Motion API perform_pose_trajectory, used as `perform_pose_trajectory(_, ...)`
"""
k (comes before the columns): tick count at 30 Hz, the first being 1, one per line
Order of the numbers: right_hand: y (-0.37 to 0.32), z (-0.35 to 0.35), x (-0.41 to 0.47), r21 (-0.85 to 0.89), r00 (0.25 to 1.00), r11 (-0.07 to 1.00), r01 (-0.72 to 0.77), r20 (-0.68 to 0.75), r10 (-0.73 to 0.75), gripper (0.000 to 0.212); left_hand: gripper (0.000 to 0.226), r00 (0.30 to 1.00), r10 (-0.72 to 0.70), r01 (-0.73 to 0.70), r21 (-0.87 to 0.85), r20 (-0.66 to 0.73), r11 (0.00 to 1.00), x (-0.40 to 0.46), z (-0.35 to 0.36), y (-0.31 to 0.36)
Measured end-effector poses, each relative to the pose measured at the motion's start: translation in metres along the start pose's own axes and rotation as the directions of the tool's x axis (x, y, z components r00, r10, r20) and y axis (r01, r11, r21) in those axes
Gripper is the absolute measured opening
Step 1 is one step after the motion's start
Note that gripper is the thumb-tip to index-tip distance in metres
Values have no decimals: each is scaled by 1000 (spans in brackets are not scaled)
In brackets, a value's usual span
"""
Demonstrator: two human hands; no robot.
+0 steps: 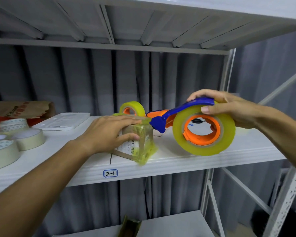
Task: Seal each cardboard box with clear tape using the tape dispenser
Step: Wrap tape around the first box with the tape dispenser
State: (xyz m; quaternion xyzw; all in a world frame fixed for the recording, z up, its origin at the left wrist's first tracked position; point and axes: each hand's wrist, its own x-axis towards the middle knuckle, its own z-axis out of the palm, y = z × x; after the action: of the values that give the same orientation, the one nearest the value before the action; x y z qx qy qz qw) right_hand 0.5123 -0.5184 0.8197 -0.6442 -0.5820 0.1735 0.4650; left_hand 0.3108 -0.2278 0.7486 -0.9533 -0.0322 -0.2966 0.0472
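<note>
A small cardboard box (140, 144) wrapped in yellowish clear tape stands near the front edge of the white shelf (169, 161). My left hand (109, 132) lies over its top and left side, with the thumb curled against the front face. My right hand (229, 108) grips the tape dispenser (203, 132), a blue and orange frame carrying a big yellowish roll. The dispenser's blue cutter head touches the box's top right corner. A loose tape end hangs off the box's front corner.
A second tape roll on an orange core (132, 109) stands behind the box. Several beige tape rolls (15, 141) lie at the left, with a white tray (63, 121) and a brown paper bag (20, 109) behind. A lower shelf (169, 224) holds another taped box (131, 226).
</note>
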Motion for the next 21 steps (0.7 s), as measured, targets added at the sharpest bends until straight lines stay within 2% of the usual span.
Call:
perform_pose_trajectory(5,1,-7,-4,-31,999,999,11,37,-10,84,62,1000,-4,4,2,3,1000,1,2,-1)
perform_pose_trajectory(7,1,-11,-9,-50,999,999,16,47,-14,74,65,1000,-5,5,3,0,1000,0,3,-3)
perform_pose_trajectory(10,-2,-15,-15,-55,1000,998,2,21,-1,44,63,1000,-4,4,9,-16,1000,1,5,-4)
perform_pose_trajectory(13,-6,-9,-12,-165,999,986,-31,8,33,52,63,1000,-6,6,10,-14,1000,3,9,-4)
perform_pose_trajectory(17,-14,19,12,-284,998,957,-63,-1,65,31,71,1000,-2,2,-15,-2,1000,2,12,-6)
perform_pose_trajectory(21,-31,37,40,-372,996,924,-89,-23,87,14,68,999,29,-26,-79,34,997,4,7,-7)
